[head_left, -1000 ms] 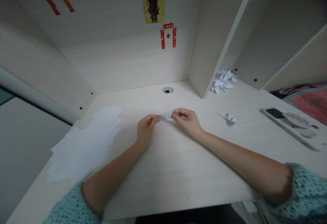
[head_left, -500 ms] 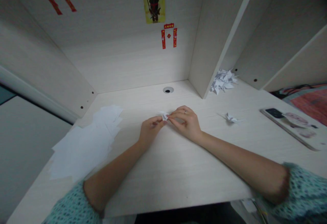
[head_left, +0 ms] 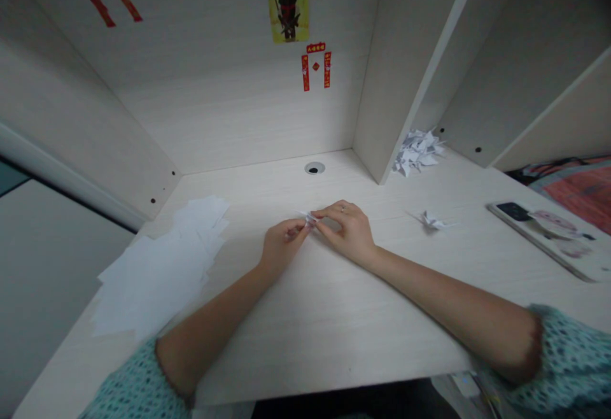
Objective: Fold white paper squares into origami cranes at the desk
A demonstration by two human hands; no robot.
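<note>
On the pale wooden bench (head_left: 334,330), we are pinching a small folded white paper (head_left: 309,218) between left hand (head_left: 280,248) and right hand (head_left: 347,233), best pressing evenly.

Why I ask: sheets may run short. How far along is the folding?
Done: a heap of folded figures by the shelf divider and a lone figure on the desk. In hand: left hand and right hand pinch a small folded piece. Left: a spread of flat sheets, unfolded.
</note>
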